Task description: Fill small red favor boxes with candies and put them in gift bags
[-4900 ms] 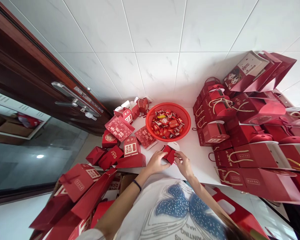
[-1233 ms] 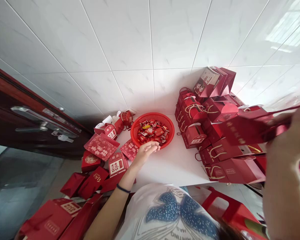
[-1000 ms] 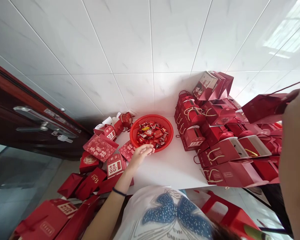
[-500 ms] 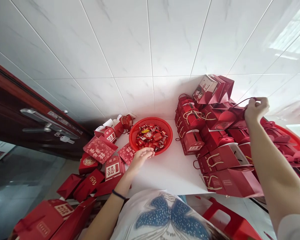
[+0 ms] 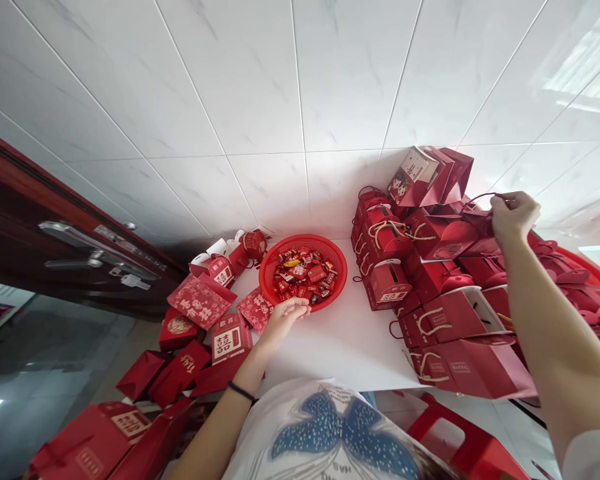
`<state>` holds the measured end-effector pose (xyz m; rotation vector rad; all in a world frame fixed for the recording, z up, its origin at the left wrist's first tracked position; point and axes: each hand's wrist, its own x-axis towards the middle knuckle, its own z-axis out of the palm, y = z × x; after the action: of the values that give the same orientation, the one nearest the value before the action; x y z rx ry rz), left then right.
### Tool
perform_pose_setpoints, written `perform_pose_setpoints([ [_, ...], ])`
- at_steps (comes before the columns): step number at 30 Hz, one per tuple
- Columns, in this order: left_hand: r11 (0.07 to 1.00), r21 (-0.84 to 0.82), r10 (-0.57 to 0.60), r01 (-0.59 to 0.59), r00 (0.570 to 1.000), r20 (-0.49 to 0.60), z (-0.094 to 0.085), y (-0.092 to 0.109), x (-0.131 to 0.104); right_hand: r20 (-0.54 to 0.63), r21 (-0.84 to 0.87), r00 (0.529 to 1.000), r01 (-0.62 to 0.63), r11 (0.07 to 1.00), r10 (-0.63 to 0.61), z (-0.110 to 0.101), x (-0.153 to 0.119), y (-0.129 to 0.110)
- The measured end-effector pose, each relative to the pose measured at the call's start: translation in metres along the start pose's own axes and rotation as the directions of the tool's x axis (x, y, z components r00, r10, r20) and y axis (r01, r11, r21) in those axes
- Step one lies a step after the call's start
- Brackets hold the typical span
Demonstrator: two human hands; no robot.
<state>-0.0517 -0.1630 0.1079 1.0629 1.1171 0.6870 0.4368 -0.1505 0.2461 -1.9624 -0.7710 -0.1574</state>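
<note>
White table [image 5: 350,340]: fingers [image 5: 500,199] pinch bag cord [image 5: 480,197] atop stack.

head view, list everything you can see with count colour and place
round red plastic basket: one, red, middle of the table by the wall
wrapped candies: many, mostly red, inside the basket
white table: one, white, against the tiled wall
red paper gift bags with cord handles: many, red, stacked at the right
flat red paper boxes and envelopes: several, red with white print, left edge of the table and below it
red plastic stool: one, red, lower right
dark wooden door: one, brown, left
left hand: at the basket's near rim, fingers curled
right hand: grip pinching a thin cord over the bag stack
</note>
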Motion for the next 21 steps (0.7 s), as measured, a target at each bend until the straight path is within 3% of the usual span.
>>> perform_pose_setpoints([
  [3, 1.0, 0.003, -0.006, 0.006, 1.0, -0.015, -0.003, -0.003, 0.001, 0.033, -0.038, 0.995, -0.088, 0.995, 0.089, -0.009, -0.001, -0.009],
  [9, 0.999, 0.035, -0.006, 0.007, 1.0, -0.023, -0.005, -0.008, 0.001, 0.139, -0.395, 0.99, 0.039, 0.918, 0.017, -0.028, -0.001, -0.018],
  [15, 0.999, 0.036, -0.01, 0.011, 1.0, -0.012, -0.003, -0.012, 0.001, 0.191, -0.467, 0.981, 0.131, 0.875, -0.045, -0.033, -0.003, -0.023],
  [18, 0.999, 0.038, -0.006, 0.006, 1.0, -0.006, -0.002, -0.013, 0.001, 0.328, -0.467, 0.943, 0.216, 0.858, -0.059, -0.03, -0.009, -0.026],
  [21, 0.999, 0.034, -0.005, 0.005, 1.0, -0.007, -0.002, -0.013, -0.001, 0.483, -0.458, 0.873, 0.319, 0.83, -0.069, -0.026, -0.021, -0.03],
])
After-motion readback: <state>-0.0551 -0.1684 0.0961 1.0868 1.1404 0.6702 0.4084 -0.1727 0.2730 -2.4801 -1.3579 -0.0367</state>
